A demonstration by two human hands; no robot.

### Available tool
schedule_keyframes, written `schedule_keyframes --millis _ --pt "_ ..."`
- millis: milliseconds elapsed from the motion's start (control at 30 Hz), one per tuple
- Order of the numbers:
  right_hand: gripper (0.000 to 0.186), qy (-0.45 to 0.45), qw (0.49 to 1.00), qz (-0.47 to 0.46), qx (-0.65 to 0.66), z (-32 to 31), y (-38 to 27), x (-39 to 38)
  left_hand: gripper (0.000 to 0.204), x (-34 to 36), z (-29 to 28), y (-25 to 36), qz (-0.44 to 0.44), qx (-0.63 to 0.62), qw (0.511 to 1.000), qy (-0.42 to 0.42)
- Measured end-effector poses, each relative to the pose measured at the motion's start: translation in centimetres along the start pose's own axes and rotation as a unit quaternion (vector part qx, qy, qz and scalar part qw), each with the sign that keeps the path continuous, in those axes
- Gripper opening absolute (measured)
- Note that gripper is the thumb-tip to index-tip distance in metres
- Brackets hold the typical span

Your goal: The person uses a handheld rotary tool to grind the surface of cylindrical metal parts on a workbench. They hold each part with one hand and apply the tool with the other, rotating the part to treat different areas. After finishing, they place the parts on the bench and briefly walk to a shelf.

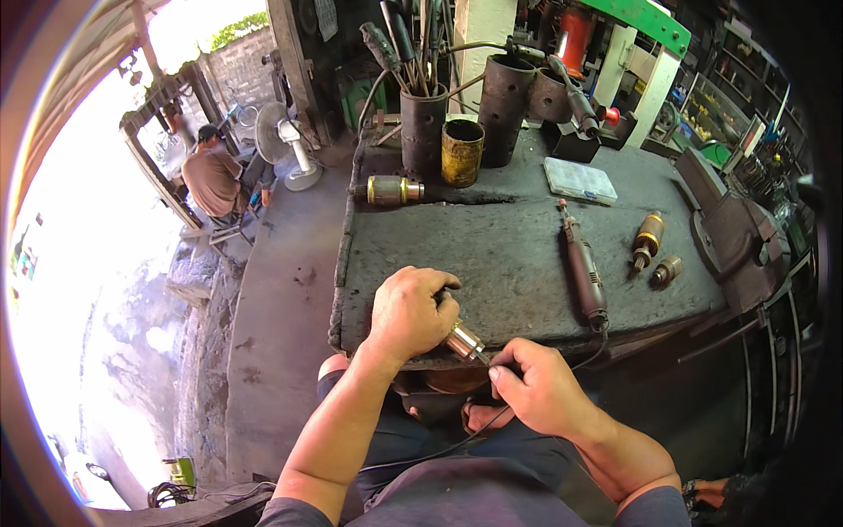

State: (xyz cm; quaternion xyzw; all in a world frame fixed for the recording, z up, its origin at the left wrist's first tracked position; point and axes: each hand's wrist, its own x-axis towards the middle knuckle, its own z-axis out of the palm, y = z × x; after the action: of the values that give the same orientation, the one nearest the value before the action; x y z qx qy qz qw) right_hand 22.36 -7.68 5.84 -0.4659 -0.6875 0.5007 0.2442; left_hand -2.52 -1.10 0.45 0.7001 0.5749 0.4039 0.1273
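Observation:
My left hand point(411, 312) is wrapped round a motor armature point(464, 342) at the bench's front edge, its copper commutator pointing toward my right hand point(536, 391). The right hand pinches something thin and dark at the end of the shaft, too small to make out. A corded rotary tool point(582, 268) lies to the right of my hands. Further right are a second armature point(649, 237) and a short metal part point(666, 270). Another armature point(391, 190) lies at the back left of the bench.
The bench point(413, 246) holds metal cylinders of rods point(423, 132), a yellow can point(461, 154), a plastic case point(580, 180) and, at right, a vise point(738, 246). A cord runs below my hands. At left a person point(211, 180) sits near a white fan point(290, 145).

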Motion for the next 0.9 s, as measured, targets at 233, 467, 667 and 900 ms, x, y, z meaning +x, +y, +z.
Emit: schedule_keyframes --millis 233,467,667,900 --pt "0.018 -0.037 0.996 0.080 0.002 -0.1 -2.5 1.7 0.024 0.0 0.2 -0.3 0.014 -0.011 1.000 0.012" --pt "0.019 -0.059 0.995 0.080 -0.030 -0.7 -2.9 2.5 0.022 0.0 0.3 -0.4 0.034 -0.013 0.999 0.027" --pt "0.017 -0.043 0.990 0.130 -0.043 -0.6 -3.5 3.6 0.021 0.1 0.4 -0.3 0.029 -0.005 0.999 0.028" --pt "0.016 -0.040 0.992 0.087 -0.085 -0.4 -3.9 3.8 0.019 0.1 0.3 -0.3 0.026 -0.002 0.999 0.019"
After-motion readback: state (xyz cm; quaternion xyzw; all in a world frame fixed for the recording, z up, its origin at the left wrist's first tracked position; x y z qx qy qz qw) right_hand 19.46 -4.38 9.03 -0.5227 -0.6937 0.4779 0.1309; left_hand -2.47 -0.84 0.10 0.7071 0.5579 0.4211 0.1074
